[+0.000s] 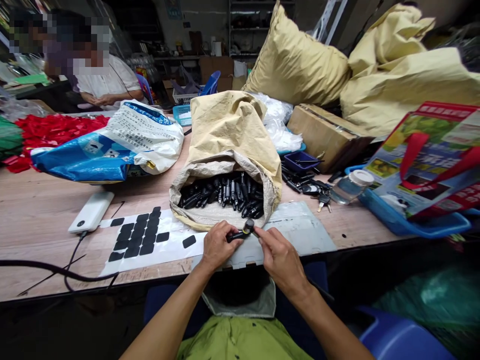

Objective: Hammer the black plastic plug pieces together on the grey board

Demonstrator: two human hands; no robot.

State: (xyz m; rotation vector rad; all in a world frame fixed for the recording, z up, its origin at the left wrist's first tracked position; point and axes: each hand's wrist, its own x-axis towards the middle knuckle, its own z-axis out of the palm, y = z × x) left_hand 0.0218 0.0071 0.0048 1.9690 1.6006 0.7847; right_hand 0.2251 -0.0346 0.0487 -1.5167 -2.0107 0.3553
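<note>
My left hand (218,245) is closed around a slim black tube-shaped piece (235,236), pointing to the right. Between my hands is a small dark round-headed piece (249,226) with a yellowish band, touching or very near the tube's end. The fingers of my right hand (279,255) pinch at its right side; what kind of piece it is I cannot tell. Just beyond my hands, an open beige sack (228,125) lies on its side, its mouth toward me. Several similar black parts (228,192) are heaped inside it. A grey sheet (296,230) lies beneath my hands.
On the left are a white sheet of black stickers (138,232), a cabled white power bank (91,212) and a blue-white bag (112,145). On the right are keys (323,199), a jar (350,187) and a blue tray (423,227). A person (108,80) sits at the back left.
</note>
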